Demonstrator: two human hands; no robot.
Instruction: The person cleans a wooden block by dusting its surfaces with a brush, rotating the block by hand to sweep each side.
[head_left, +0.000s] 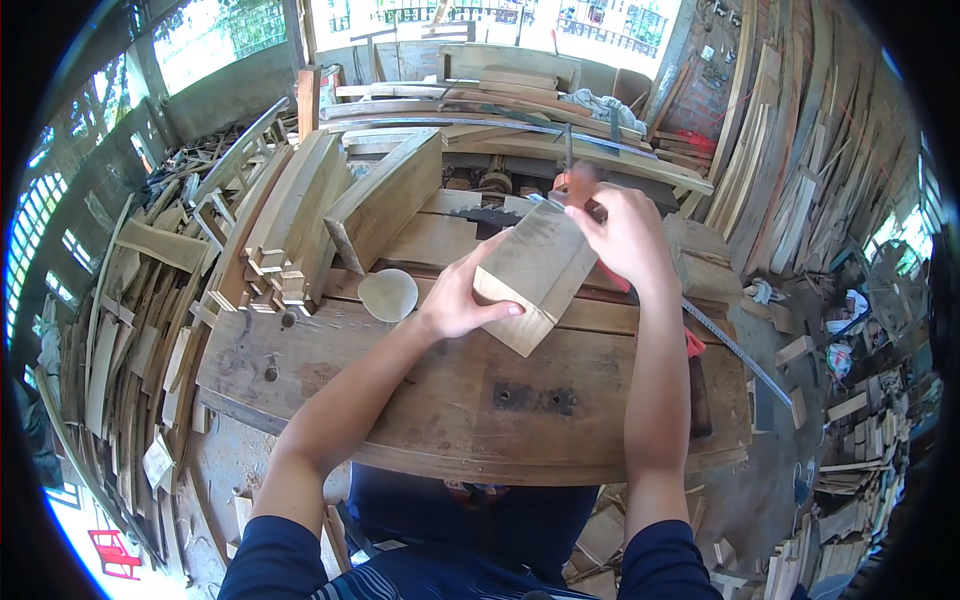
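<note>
A squared block of pale wood [537,258] is held up at a tilt over the workbench [420,400]. My left hand [460,298] grips its near left side, the thumb lying across the near edge. Its upper face has darker grey patches. At the block's far end, my right hand [628,232] is closed around a small reddish-brown tool [577,186], with what looks like a metal edge close to the wood. Motion blur and my fingers hide the tool's exact kind. A pale round disc [388,295] lies on the bench beside my left wrist.
A thick board [385,200] stands on edge at the bench's far left, next to stacked jointed boards [300,215]. A long metal ruler [740,355] slants off the right side. Timber piles [130,350] fill the left, and long planks [770,150] lean at the right.
</note>
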